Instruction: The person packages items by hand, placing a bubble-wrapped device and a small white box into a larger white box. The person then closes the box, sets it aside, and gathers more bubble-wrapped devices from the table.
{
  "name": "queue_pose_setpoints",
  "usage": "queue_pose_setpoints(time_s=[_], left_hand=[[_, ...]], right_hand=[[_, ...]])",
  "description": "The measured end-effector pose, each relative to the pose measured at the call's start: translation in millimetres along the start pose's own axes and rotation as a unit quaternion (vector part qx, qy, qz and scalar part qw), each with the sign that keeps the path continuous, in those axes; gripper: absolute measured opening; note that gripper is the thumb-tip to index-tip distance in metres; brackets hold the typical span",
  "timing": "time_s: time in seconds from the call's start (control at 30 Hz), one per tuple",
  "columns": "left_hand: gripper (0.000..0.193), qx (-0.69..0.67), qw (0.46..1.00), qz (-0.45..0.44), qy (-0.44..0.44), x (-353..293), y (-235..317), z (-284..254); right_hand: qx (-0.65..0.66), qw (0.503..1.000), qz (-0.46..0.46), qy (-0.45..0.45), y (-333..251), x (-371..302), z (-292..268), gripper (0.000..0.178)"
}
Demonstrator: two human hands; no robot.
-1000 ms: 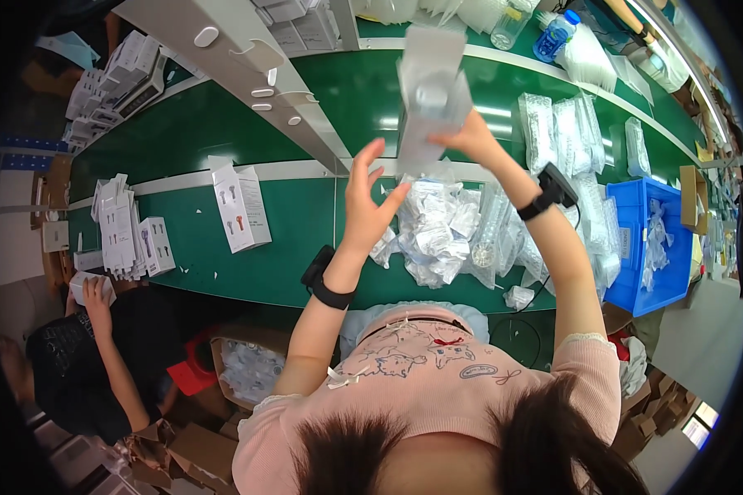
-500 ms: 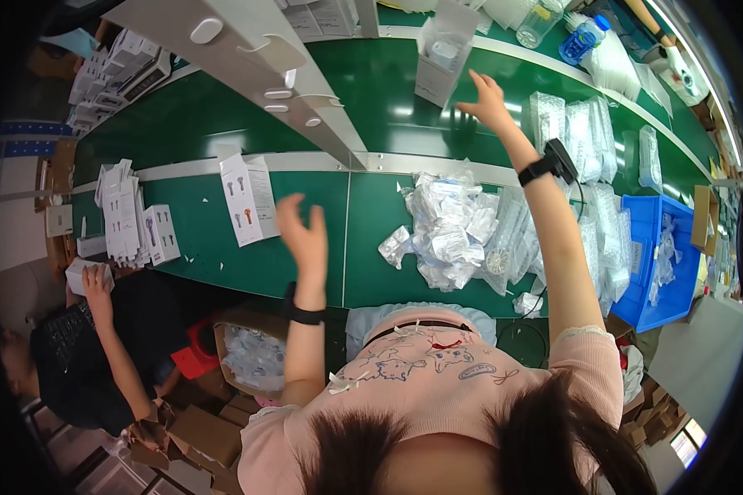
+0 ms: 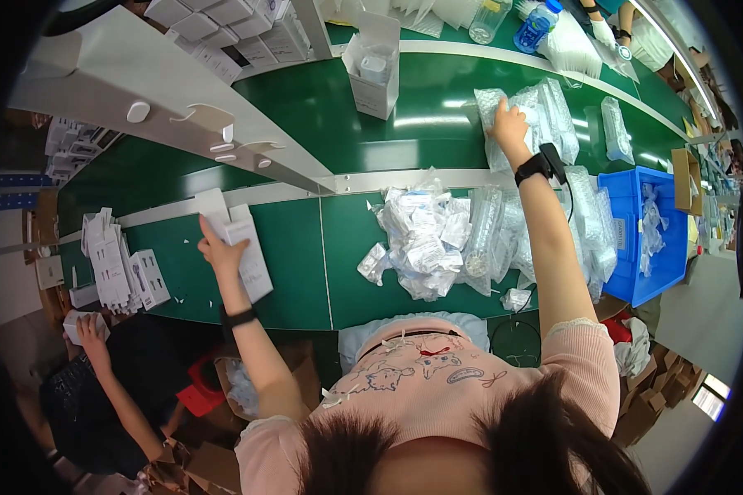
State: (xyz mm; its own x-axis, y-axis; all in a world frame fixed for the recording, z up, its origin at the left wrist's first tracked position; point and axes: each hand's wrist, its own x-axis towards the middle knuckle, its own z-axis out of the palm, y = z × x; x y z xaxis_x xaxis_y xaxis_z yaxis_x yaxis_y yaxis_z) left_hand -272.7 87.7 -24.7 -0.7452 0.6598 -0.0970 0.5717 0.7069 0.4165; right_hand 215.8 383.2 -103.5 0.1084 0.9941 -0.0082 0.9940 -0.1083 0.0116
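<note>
At the left of the bench, my left hand (image 3: 223,254) reaches over a flattened white carton (image 3: 257,262). Its index finger points up along the carton's left side and the thumb is spread to the right; the other fingers are partly hidden. My right hand (image 3: 510,126) lies on clear bubble-wrap sleeves (image 3: 489,106) on the far green surface, fingers apart. An upright white box (image 3: 376,99) with its lid flap raised stands between the two hands, farther back, with a pale item in its top. A dark device is strapped to each wrist.
White packets in clear plastic (image 3: 425,239) are heaped mid-bench, with more bubble-wrap sleeves beside them. A blue bin (image 3: 644,280) stands at right. Flat cartons (image 3: 111,262) are stacked at left, near another person's hand (image 3: 95,342). A grey metal post (image 3: 281,153) slants across the bench.
My left hand has moved left and onto the flattened carton. My right hand has moved from beside the upright box onto the bubble-wrap sleeves. The view has shifted somewhat.
</note>
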Motion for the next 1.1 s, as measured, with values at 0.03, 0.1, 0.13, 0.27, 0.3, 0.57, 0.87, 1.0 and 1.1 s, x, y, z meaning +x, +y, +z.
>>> queue_pose_setpoints(time_s=[0.03,0.1,0.13,0.27,0.3,0.57,0.87,1.0,1.1], left_hand=[[0.107,-0.040,0.998,0.040,-0.025,-17,5,-6],[0.107,-0.075,0.985,0.132,-0.075,-59,22,-22],[0.104,-0.070,0.976,0.180,-0.097,-80,34,-31],[0.096,-0.141,0.953,0.227,-0.142,-139,63,-25],[0.092,-0.169,0.943,0.251,-0.137,-146,70,-18],[0.082,-0.224,0.880,0.390,-0.153,-155,138,30],[0.081,-0.328,0.862,0.376,-0.090,-154,114,73],[0.079,-0.333,0.868,0.363,-0.064,-162,112,73],[0.076,-0.354,0.866,0.350,-0.044,-166,108,72]], right_hand=[[-0.043,0.998,-0.045,0.033,5,3,7,0.058],[-0.129,0.978,-0.135,0.097,13,9,20,0.063],[-0.127,0.978,-0.138,0.096,10,10,21,0.063],[-0.051,0.983,-0.169,0.047,2,6,10,0.067],[-0.038,0.989,-0.135,0.045,-8,0,7,0.067],[0.053,0.997,-0.061,-0.019,-28,-26,-6,0.064],[0.835,0.550,-0.029,-0.009,-42,-115,-160,0.060],[0.880,0.469,0.003,0.076,-96,-193,-184,0.061],[0.785,0.599,-0.050,0.148,-143,-239,-163,0.069]])
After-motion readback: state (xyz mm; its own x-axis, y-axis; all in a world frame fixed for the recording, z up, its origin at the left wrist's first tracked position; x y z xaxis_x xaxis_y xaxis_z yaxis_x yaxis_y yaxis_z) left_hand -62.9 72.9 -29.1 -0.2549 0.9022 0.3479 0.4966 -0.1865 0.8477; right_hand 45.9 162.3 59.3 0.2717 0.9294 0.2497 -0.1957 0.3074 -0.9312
